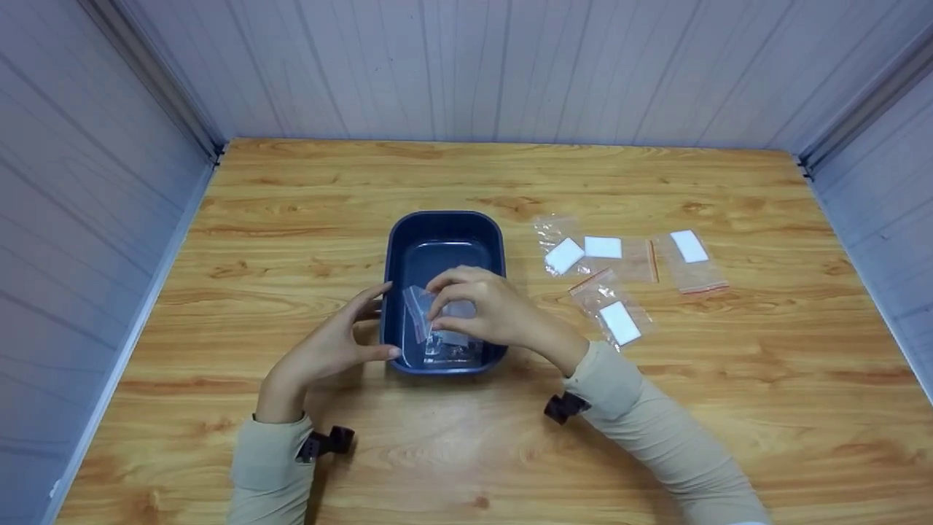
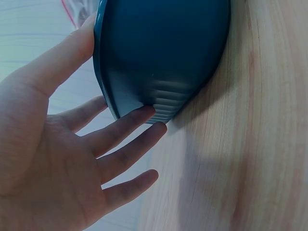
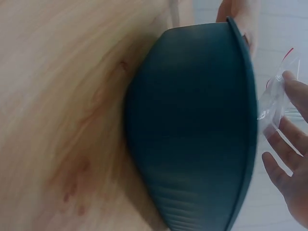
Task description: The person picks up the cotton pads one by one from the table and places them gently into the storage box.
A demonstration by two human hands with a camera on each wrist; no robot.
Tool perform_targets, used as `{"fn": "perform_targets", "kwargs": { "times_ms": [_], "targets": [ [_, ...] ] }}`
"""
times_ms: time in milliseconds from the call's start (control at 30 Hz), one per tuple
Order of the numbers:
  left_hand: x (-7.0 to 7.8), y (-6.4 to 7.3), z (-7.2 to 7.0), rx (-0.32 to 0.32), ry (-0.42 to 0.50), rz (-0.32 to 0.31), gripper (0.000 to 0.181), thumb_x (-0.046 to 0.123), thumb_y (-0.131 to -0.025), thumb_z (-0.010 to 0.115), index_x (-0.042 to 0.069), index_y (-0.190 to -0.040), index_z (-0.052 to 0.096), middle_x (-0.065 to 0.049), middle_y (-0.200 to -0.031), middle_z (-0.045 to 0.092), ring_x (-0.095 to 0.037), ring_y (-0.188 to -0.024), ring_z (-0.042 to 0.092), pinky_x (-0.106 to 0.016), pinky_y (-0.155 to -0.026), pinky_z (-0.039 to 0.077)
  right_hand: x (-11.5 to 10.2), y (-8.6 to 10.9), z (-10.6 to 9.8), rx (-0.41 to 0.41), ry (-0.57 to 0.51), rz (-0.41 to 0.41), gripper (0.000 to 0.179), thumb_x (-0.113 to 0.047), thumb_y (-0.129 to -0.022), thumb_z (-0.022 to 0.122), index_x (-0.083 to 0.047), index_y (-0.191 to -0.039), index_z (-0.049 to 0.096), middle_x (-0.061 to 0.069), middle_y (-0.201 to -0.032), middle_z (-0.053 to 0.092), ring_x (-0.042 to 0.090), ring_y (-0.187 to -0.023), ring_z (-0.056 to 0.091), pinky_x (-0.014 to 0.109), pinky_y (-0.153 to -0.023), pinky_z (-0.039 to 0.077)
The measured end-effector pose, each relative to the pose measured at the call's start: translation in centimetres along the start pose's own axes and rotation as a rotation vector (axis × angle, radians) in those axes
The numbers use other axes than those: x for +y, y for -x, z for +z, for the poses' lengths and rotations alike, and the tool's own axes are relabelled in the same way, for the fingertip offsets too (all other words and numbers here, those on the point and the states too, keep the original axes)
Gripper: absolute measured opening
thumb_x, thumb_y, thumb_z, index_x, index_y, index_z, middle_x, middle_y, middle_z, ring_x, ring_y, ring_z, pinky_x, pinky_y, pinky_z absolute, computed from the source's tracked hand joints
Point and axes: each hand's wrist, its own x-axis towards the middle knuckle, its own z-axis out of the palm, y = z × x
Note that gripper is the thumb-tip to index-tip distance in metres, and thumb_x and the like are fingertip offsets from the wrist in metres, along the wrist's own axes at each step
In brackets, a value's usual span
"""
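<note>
A dark blue plastic bin (image 1: pixel 446 221) stands on the wooden table. My left hand (image 1: pixel 332 343) rests against its left side, fingers spread and fairly straight along the outer wall (image 2: pixel 159 48), thumb on the rim near the front corner. Over the bin, my right hand (image 1: pixel 477 306) pinches a clear zip bag (image 1: pixel 417 310) between thumb and fingertips. The right wrist view shows that zip bag (image 3: pixel 274 98), with its red seal line, beside the rim. Another clear bag (image 1: pixel 455 354) lies on the bin floor, partly hidden by my right hand.
Right of the bin lie several clear zip bags with white labels: a front bag (image 1: pixel 619 323), a left bag (image 1: pixel 563 255), a middle bag (image 1: pixel 603 248) and a far-right bag (image 1: pixel 689 248). Pale panel walls (image 1: pixel 466 73) bound the table (image 1: pixel 328 182) at the back and sides.
</note>
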Motion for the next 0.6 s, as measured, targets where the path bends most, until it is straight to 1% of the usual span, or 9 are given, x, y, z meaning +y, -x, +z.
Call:
{"fn": "perform_targets", "kwargs": {
  "times_ms": [167, 333, 433, 600],
  "targets": [
    [-0.09, -0.07, 0.03, 0.001, 0.002, 0.012, 0.092, 0.022, -0.084, 0.082, 0.019, -0.157, 0.027, -0.019, -0.151, 0.039, -0.038, -0.139, 0.036, -0.065, -0.113, 0.02, 0.37, 0.28, 0.34, -0.032, 0.027, 0.044, 0.014, -0.027, -0.09, 0.074, -0.014, -0.095, 0.076, 0.005, -0.122, 0.067, 0.018, -0.117, 0.058, 0.033, -0.104, 0.044],
    [-0.08, 0.01, -0.03, 0.004, 0.002, 0.017, 0.092, 0.022, -0.083, 0.082, 0.02, -0.157, 0.027, -0.018, -0.151, 0.04, -0.037, -0.139, 0.036, -0.065, -0.113, 0.019, 0.53, 0.41, 0.49, -0.051, 0.036, 0.065, 0.018, -0.03, -0.091, 0.073, -0.014, -0.1, 0.077, 0.004, -0.128, 0.065, 0.019, -0.122, 0.055, 0.035, -0.107, 0.041],
    [-0.1, 0.0, -0.01, 0.002, -0.006, 0.02, 0.092, 0.024, -0.083, 0.082, 0.02, -0.157, 0.027, -0.017, -0.152, 0.04, -0.037, -0.139, 0.036, -0.065, -0.113, 0.018, 0.62, 0.55, 0.47, -0.039, 0.027, 0.077, 0.018, -0.028, -0.09, 0.075, -0.014, -0.101, 0.076, 0.004, -0.132, 0.063, 0.019, -0.126, 0.053, 0.036, -0.11, 0.039],
    [-0.22, 0.01, -0.03, -0.002, -0.014, 0.028, 0.092, 0.025, -0.084, 0.081, 0.017, -0.157, 0.026, -0.02, -0.153, 0.038, -0.039, -0.14, 0.034, -0.066, -0.113, 0.018, 0.66, 0.76, 0.36, 0.013, 0.014, 0.049, 0.017, -0.021, -0.088, 0.077, -0.011, -0.101, 0.075, 0.006, -0.13, 0.063, 0.02, -0.125, 0.054, 0.036, -0.109, 0.039]
  ]
}}
